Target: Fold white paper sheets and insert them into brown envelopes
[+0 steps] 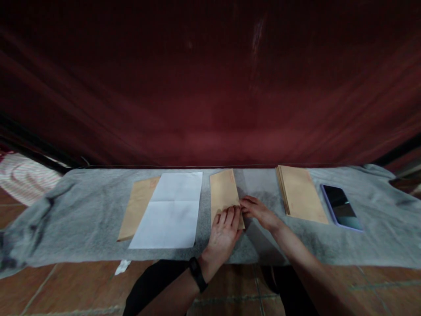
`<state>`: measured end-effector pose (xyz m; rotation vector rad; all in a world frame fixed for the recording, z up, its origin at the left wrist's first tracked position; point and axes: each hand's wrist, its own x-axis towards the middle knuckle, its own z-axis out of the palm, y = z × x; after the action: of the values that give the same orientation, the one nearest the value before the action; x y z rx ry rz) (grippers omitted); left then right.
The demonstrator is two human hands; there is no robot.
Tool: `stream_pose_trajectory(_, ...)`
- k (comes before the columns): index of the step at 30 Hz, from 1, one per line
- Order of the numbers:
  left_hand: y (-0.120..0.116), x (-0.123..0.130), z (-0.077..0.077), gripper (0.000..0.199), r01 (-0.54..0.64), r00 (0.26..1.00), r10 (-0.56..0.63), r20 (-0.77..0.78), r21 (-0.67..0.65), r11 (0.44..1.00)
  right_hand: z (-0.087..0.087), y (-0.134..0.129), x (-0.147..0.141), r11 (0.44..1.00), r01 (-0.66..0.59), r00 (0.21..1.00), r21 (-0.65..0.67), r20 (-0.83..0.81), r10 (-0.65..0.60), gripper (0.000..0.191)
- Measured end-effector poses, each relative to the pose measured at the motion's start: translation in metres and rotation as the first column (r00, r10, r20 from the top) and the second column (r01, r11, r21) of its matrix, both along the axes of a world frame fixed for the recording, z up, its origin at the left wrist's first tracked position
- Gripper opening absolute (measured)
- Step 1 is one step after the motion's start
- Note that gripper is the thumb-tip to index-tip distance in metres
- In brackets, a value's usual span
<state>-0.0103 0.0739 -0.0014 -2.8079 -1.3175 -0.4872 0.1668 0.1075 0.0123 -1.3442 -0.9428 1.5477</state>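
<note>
- Envelope (224,193), brown, single: lies lengthwise at the middle of the worktop (82,206), on a grey cloth cover; its near end sits under both hands.
- Left hand (224,232): flat, palm down, fingers spread and extended, pressing the near end of the envelope; a dark watch (198,273) on the wrist.
- Right hand (257,211): fingers loosely curled, tips touching the near right edge of the envelope beside the left hand; whether it pinches a flap I cannot tell.
- Step in hand, as judged: pressing or closing the envelope's near end; what follows would call for firm, even pressure along that edge while the other hand keeps the envelope from sliding.
- Forearms: both reach in from the near edge, converging on the envelope.
- Sheet of paper (171,210), white, creased: left of the envelope, overlapping a second brown envelope (135,208).
- Stack of envelopes (301,193): right, apart from the hands.
- Phone (342,207): just right of the stack, screen dark.
</note>
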Motion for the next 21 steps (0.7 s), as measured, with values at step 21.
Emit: stream_pose_trajectory(21, 0.03, -0.007, 0.035, 0.061, 0.45, -0.132, 0.809, 0.573, -0.693, 0.563, 0.007, -0.013, -0.027, 1.0, 0.024, 0.976, -0.019, -0.218, -0.028, 0.051)
